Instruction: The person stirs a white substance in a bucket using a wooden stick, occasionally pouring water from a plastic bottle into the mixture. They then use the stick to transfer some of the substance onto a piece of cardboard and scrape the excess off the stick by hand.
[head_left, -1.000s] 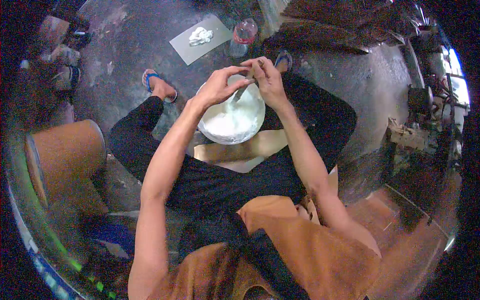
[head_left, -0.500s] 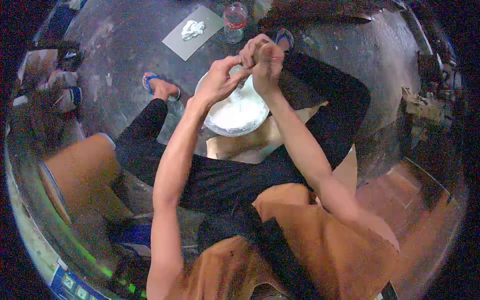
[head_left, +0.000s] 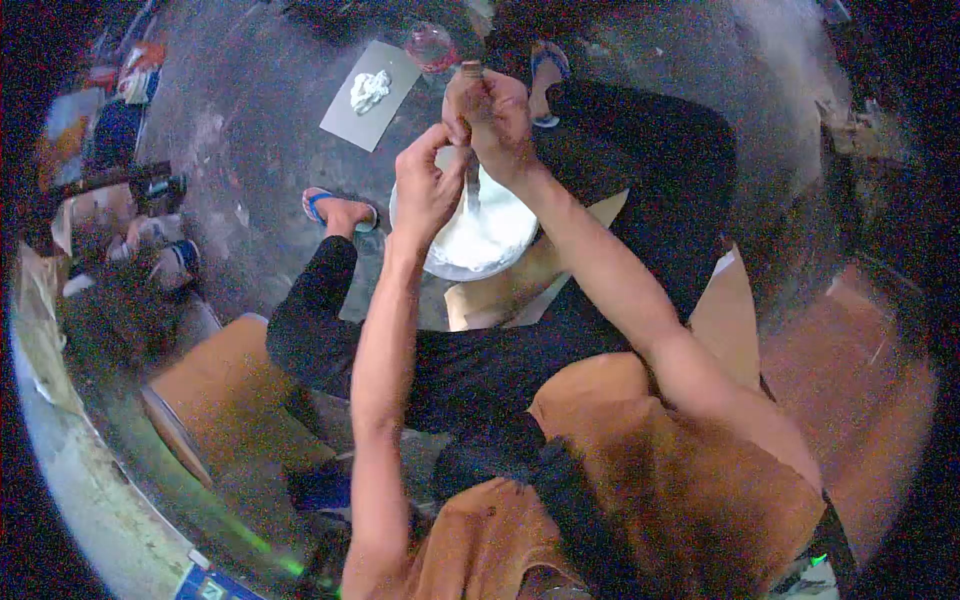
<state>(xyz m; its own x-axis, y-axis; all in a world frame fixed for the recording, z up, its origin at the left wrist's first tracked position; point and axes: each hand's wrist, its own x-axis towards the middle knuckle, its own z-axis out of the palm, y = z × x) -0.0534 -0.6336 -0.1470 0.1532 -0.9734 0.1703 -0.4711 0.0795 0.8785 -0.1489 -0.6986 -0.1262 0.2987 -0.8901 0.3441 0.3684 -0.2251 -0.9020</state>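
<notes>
Between my legs sits a round bowl [head_left: 462, 272] of thick white paste [head_left: 485, 235]. An upright stick [head_left: 473, 190] reaches down into the paste, its lower end coated white. My right hand [head_left: 492, 115] is wrapped round the stick's upper part, with the brownish top end poking out above the fist. Lower down, my left hand [head_left: 430, 185] is closed at the stick, thumb and fingers against it just under the right hand. Part of the bowl's far rim is hidden behind my hands.
Beyond the bowl, a grey board [head_left: 362, 125] carries a lump of white paste [head_left: 370, 91]. A clear bottle [head_left: 430, 48] with a red band stands beside it. Cardboard [head_left: 500, 295] lies under the bowl's near side. My sandalled feet [head_left: 342, 212] flank the bowl.
My view has shifted, so the board and bottle appear further left. Both hands have moved slightly over the bowl, and more of the stick now shows between them.
</notes>
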